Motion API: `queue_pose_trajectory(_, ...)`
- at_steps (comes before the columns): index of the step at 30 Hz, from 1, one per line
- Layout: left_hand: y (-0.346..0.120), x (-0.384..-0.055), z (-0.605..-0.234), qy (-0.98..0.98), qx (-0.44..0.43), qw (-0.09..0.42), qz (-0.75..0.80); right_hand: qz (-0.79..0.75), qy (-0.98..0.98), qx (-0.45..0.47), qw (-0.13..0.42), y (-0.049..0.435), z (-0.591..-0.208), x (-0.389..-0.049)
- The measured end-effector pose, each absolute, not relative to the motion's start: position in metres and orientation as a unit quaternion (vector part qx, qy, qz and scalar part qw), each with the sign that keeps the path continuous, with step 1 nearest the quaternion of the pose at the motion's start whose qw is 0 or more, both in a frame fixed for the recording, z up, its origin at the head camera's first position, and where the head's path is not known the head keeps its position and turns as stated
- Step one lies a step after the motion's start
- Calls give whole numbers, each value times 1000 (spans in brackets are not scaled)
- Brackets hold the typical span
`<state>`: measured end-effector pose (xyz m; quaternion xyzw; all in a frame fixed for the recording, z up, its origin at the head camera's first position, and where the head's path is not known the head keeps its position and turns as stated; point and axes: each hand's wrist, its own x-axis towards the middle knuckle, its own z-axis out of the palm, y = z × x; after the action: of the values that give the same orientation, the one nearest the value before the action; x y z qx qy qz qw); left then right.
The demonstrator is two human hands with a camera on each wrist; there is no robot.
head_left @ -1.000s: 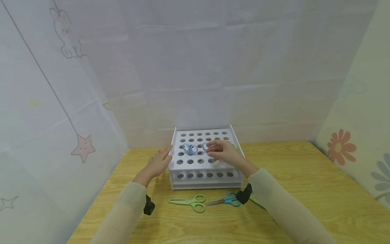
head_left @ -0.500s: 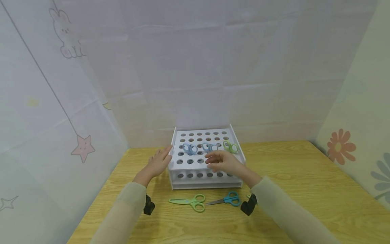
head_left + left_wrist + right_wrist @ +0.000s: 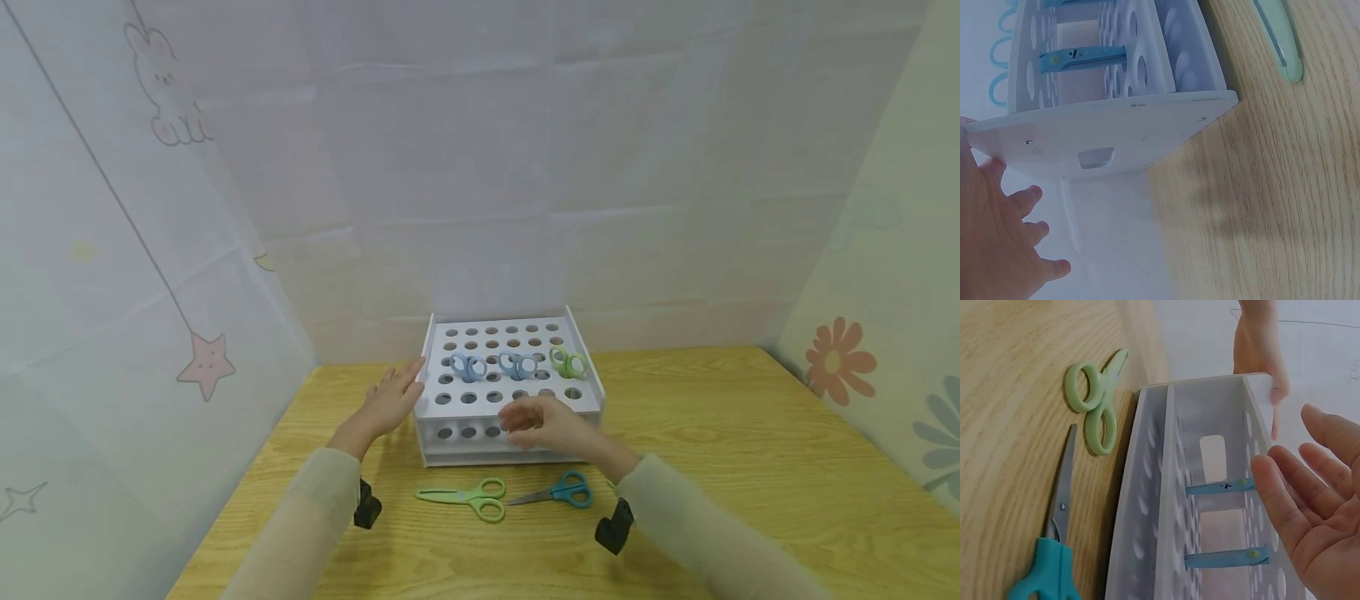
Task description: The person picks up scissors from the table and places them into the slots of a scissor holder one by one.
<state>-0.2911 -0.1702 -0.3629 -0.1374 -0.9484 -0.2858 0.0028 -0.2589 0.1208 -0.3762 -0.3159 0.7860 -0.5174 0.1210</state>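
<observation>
Rack (image 3: 481, 388) on wd tbl (image 3: 697, 425), pale bkdrp (image 3: 495, 167)

Matt plastic, dull metal and grained wood, we noted.
At the centre of the head view, we saw a rack (image 3: 480, 457) of smooth, matt white plastic by its look. Lower down, green scissors (image 3: 468, 497) looked smooth and plastic, while teal-handled scissors (image 3: 557, 492) joined plastic to grey metal. Below them we saw a table (image 3: 750, 442) with a wood-grain finish; above, a creased, matt, cloth-like backdrop (image 3: 465, 183).
</observation>
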Motion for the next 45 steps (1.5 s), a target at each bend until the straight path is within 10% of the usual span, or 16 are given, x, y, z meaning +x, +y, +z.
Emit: queue_pose_trajectory(45,-170,-293,-365,-948,-132,-2,-290,-480,811,-307,132,99,-438,-253)
